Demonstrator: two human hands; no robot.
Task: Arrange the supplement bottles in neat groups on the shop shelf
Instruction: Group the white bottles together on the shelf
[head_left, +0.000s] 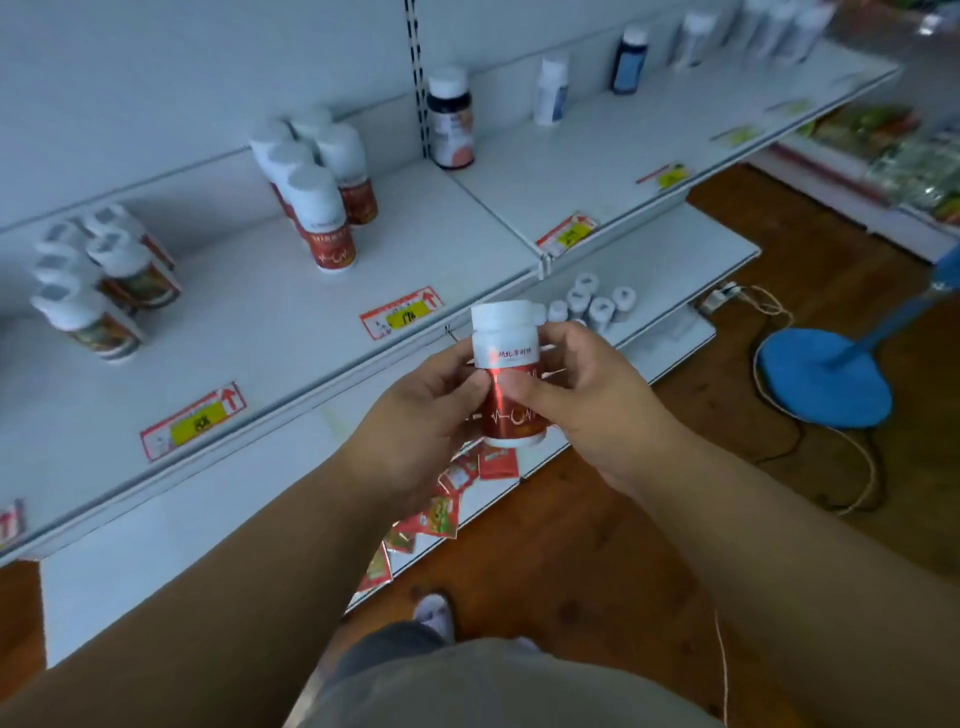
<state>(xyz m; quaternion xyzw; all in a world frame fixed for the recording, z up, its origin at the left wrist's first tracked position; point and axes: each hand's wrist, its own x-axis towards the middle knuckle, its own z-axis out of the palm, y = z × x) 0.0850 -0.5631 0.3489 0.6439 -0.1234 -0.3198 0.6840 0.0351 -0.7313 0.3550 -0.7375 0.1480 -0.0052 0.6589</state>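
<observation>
Both hands, left hand (426, 410) and right hand (587, 400), pinch one upright red-labelled supplement bottle (508, 379) before the shelf (260, 332); its matching red-labelled group (317, 182) stands up-left, nearer the left hand.

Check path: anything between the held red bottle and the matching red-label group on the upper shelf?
Nothing visible. Both hands, left and right, hold the red bottle in front of the shelf edge. The shelf surface between it and the red-label group is bare; only a price tag sits on the edge.
</observation>
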